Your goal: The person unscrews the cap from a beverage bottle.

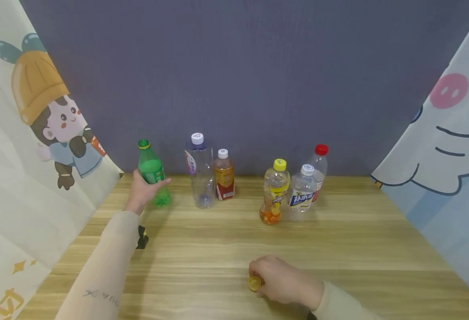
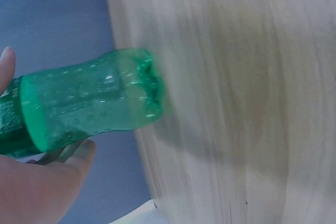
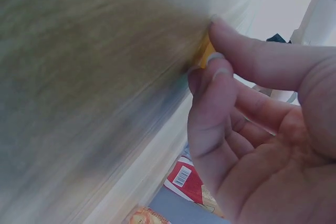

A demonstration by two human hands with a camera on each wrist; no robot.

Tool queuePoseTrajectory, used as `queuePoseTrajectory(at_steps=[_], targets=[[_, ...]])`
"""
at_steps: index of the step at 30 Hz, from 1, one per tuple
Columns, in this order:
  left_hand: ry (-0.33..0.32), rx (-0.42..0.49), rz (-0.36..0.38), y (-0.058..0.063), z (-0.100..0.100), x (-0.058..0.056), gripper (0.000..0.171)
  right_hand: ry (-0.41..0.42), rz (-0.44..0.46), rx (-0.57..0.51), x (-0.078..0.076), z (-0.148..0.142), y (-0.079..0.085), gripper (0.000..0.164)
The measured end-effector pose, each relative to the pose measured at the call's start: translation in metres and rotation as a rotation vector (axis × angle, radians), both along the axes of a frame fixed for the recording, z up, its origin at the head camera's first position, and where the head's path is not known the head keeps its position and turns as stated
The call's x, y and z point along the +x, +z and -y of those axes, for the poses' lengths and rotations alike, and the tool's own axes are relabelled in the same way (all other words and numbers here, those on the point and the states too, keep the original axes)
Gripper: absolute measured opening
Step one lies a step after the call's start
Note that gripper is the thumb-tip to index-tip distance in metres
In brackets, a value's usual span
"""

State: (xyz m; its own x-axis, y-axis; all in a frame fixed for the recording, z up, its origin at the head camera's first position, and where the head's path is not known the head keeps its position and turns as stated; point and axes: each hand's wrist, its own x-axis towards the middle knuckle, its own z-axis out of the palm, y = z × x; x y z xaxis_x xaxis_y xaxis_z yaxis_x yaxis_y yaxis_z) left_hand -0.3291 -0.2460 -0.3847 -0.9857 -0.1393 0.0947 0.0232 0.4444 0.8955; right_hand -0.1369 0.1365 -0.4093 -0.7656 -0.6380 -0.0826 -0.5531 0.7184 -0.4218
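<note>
At the back left, my left hand (image 1: 143, 190) grips a green plastic bottle (image 1: 151, 165) around its label. The bottle leans, its neck to the left, and a thin yellow ring circles the neck. In the left wrist view the base of the green bottle (image 2: 144, 87) is close to the tabletop; whether it touches, I cannot tell. Low on the table, right of centre, my right hand (image 1: 282, 280) pinches a small round yellow bottle cap (image 1: 254, 283) between thumb and fingertips. Only a sliver of the yellow cap (image 3: 206, 51) shows in the right wrist view.
Right of the green bottle stand a tall clear bottle (image 1: 203, 178) and a brown-labelled bottle (image 1: 224, 175). Farther right are a yellow-capped bottle (image 1: 275, 193), a white-capped clear bottle (image 1: 302, 189) and a red-capped bottle (image 1: 319, 166). A dark wall panel (image 1: 250, 80) closes off the wooden table (image 1: 202, 253).
</note>
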Motion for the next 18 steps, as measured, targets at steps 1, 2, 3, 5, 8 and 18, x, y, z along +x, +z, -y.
queuePoseTrajectory(at_steps=[1,2,3,5,8,18], targets=[[-0.01,0.006,0.002,0.001,0.002,0.001,0.118,-0.001,0.01,0.003,0.0,0.0,0.0,0.026],[-0.019,0.014,0.003,0.002,0.003,0.002,0.119,-0.001,0.014,0.007,0.0,0.0,0.0,0.026],[-0.029,0.016,0.007,0.003,0.005,0.004,0.12,0.0,0.018,0.007,0.0,0.0,0.0,0.026],[-0.043,0.009,0.014,0.007,0.009,0.007,0.121,0.001,0.017,0.008,0.001,0.0,0.001,0.026],[-0.063,-0.039,0.036,0.012,0.013,0.012,0.122,0.001,0.018,0.008,0.001,-0.001,0.001,0.026],[0.029,-0.168,-0.137,0.03,0.01,0.031,0.123,-0.016,0.013,0.03,0.002,-0.007,0.006,0.031]])
